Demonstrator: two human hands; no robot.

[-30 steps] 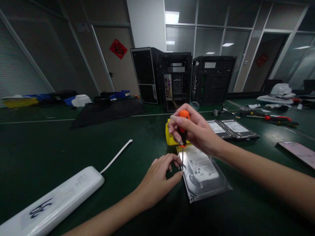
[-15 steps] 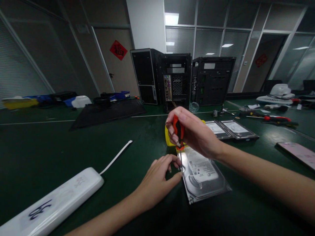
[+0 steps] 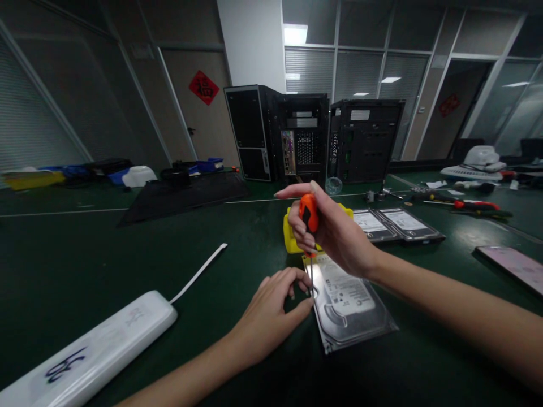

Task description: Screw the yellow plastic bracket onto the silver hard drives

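My right hand [image 3: 335, 229] grips the orange and black handle of a screwdriver [image 3: 309, 213]; its index finger is lifted off and points left over the handle's top. The shaft stands nearly upright, its tip at the left edge of a silver hard drive [image 3: 352, 316] with a white label. My left hand [image 3: 278, 305] rests beside that edge, thumb and index finger closed in around the screwdriver's tip. Whatever lies between those fingertips is too small to make out. Behind the drive sits a yellow object [image 3: 292, 234], partly hidden by my right hand.
Two more hard drives [image 3: 409, 220] lie behind my right arm. Black computer cases [image 3: 248, 133] stand at the back. A white box-like device [image 3: 102, 345] with a strap is at front left, a phone [image 3: 513, 265] at right, and several tools [image 3: 470, 204] at far right.
My right index finger has lifted and stretched out to the left, and the grip on the screwdriver handle has shifted. The left hand and the hard drive stay in place.
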